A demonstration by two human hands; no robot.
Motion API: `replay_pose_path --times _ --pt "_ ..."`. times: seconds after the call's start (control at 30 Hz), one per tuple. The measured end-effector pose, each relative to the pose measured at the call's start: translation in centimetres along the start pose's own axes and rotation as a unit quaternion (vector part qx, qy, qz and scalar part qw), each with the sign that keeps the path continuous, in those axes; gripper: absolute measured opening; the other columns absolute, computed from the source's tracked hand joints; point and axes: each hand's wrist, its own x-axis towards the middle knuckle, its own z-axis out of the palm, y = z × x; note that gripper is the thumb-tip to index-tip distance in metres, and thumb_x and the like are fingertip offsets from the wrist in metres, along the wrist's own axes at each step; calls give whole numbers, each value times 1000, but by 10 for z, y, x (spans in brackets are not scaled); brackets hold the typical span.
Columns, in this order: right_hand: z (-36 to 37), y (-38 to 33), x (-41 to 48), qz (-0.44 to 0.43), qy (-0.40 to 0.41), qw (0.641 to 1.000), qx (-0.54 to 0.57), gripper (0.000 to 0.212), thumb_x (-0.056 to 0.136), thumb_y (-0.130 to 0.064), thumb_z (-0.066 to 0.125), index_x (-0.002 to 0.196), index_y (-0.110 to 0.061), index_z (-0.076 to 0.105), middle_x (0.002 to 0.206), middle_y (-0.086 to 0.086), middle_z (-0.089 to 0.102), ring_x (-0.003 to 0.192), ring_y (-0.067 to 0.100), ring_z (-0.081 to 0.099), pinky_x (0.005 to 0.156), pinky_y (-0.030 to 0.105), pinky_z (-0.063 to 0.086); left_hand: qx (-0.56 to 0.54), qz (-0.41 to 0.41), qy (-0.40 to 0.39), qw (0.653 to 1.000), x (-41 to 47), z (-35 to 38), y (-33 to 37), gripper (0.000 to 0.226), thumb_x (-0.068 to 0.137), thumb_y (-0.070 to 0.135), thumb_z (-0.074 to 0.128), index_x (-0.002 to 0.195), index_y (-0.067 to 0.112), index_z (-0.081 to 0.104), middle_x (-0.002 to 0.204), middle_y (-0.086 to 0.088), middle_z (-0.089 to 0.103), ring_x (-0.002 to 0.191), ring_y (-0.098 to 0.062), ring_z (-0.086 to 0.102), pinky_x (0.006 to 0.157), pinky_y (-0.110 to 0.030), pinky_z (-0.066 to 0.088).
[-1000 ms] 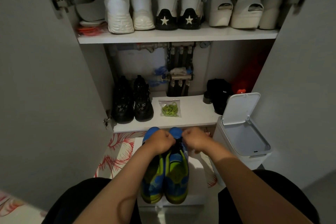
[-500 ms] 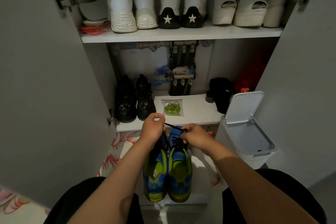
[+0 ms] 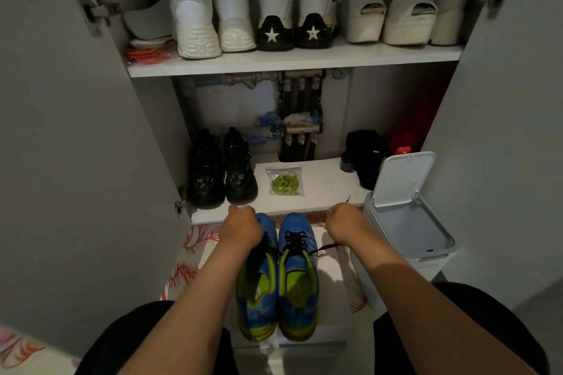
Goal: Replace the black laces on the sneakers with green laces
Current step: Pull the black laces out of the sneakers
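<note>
Head view: both hands are out in front, well apart from each other, each curled into a fist. The left hand (image 3: 242, 227) sits over the toe end of the left sneaker (image 3: 257, 286); a dark stretch of lace comes out from under its fingers and drops onto that shoe, so it grips the lace. The right hand (image 3: 344, 224) is just to the right of the right sneaker (image 3: 298, 280) and is clamped on the lace (image 3: 326, 248) too: one strand runs taut from the shoe's upper eyelets to the underside of this fist, and the tip pokes out above the knuckles. The rest of the black lacing is threaded across the right sneaker, between the two hands.

Both sneakers, blue with lime lining, lie side by side and touching, toes pointing away from the person, heels nearer than the wrists, on a white board over a mat (image 3: 189, 256) with a red print.

Beyond the hands, on the lower shelf (image 3: 323, 195), lies a clear bag (image 3: 285, 181) of green laces, about midway between the fists. Beyond the left hand stand black shoes (image 3: 222, 170) on that shelf. Right of the right hand is a white bin (image 3: 408, 222), lid up. White shoes (image 3: 213, 9) line the upper shelf (image 3: 292, 59).
</note>
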Motion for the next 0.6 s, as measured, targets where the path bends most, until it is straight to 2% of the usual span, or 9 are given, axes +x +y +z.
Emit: replay_pose_path --times 0.07,0.17,0.23,0.27,0.33,0.4,0.47,0.6 --pt "2 -1 -5 14 -56 988 -144 30 90 -15 55 117 -6 63 125 17 61 111 33 61 93 37 53 119 8 -53 991 -7 6 3 55 93 19 55 146 20 41 145 -14 32 131 -35 40 106 -41 40" --pt "5 -1 -8 16 -90 968 -233 55 87 -26 65 138 -11 50 142 17 45 128 34 48 105 42 44 181 111 -19 977 -9 11 12 53 93 25 55 144 32 46 152 -8 32 137 -31 29 110 -42 32" --pt "7 -3 -7 -41 -72 976 -201 47 88 -27 63 134 -16 56 138 13 51 125 31 52 103 40 46 157 204 -15 966 -6 16 17 43 93 25 57 134 37 58 146 0 45 131 -26 39 107 -39 35" --pt "9 -4 -7 -79 -73 980 -167 39 88 -27 62 126 -19 62 131 9 59 117 28 58 97 37 50 123 231 -48 964 -6 19 19 37 93 24 59 127 36 64 139 3 54 125 -22 48 105 -37 40" --pt "13 -7 -12 -131 -121 980 -90 22 86 -30 68 106 -22 72 106 -1 70 91 19 66 81 32 55 88 243 -139 956 -9 26 22 29 90 25 64 117 34 71 123 7 67 111 -17 60 95 -34 50" --pt "20 -8 -17 -161 -173 968 -82 18 77 -35 77 91 -24 74 85 -7 67 78 15 64 71 30 53 118 249 -167 947 -11 32 22 25 88 28 67 110 34 74 111 6 72 100 -17 64 86 -35 54" --pt "26 -5 -16 -169 -185 961 -116 26 71 -32 81 93 -27 70 89 -7 63 84 16 63 73 32 54 125 246 -141 951 -8 36 21 19 86 25 68 101 29 78 102 2 73 92 -19 65 80 -36 56" --pt "26 0 -14 -169 -175 963 -116 35 72 -30 82 103 -29 64 101 -6 58 92 16 60 79 31 53 89 236 -114 961 -3 38 17 14 85 18 63 84 19 77 91 0 72 85 -18 65 78 -35 56"
